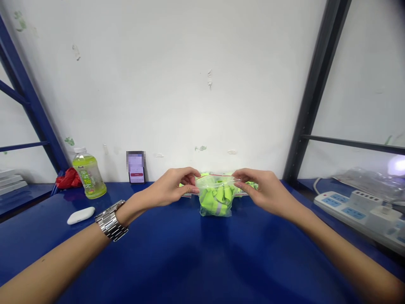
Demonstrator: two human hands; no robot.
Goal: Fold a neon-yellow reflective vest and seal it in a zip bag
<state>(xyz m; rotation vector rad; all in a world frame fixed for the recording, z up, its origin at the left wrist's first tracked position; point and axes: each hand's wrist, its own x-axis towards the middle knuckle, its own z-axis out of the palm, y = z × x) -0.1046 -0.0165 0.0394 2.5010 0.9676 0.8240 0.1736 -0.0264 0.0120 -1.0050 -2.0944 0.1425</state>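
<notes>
A clear zip bag [205, 182] with a red line along its top edge stands upright on the blue tabletop. Inside it is folded neon yellow-green fabric [217, 199] with a greyish strip. My left hand [177, 183] pinches the bag's top left corner between thumb and fingers. At the opposite corner, my right hand [259, 185] grips the rim the same way. The bag's mouth is stretched between both hands. Behind it lie more bags with yellow-green contents [252, 185], partly hidden by the hands and the front bag.
A bottle of green drink [90, 175], a red cloth-like bundle [68, 179] and a white oval case [81, 215] are at the left. A phone [136, 168] leans against the wall. A power strip [351, 210] and clear plastic [363, 183] lie right, beyond a dark post [316, 93].
</notes>
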